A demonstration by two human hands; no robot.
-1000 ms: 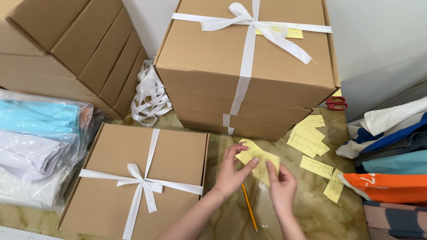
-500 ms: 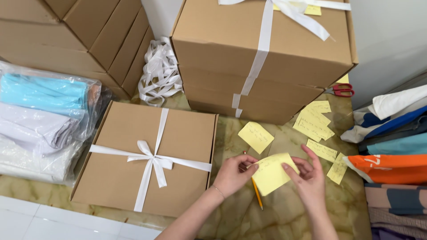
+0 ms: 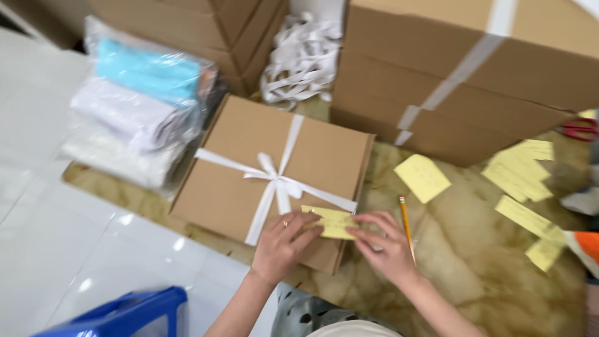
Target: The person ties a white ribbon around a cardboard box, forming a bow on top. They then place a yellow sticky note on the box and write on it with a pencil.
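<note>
I see my left hand [image 3: 284, 246] and my right hand [image 3: 385, 244] pinching one yellow note [image 3: 331, 222] between their fingertips. The note sits at the near right edge of the small brown box [image 3: 249, 156]. That box is shut and tied with a white ribbon [image 3: 274, 181], so I cannot tell what is inside. A pencil [image 3: 405, 219] lies just right of it. Far left, a clear bag [image 3: 134, 100] holds folded blue and white cloth.

My one camera sits on my head, looking steeply down and forward; it is close over my hands, near the floor; no second view overlaps it.
</note>
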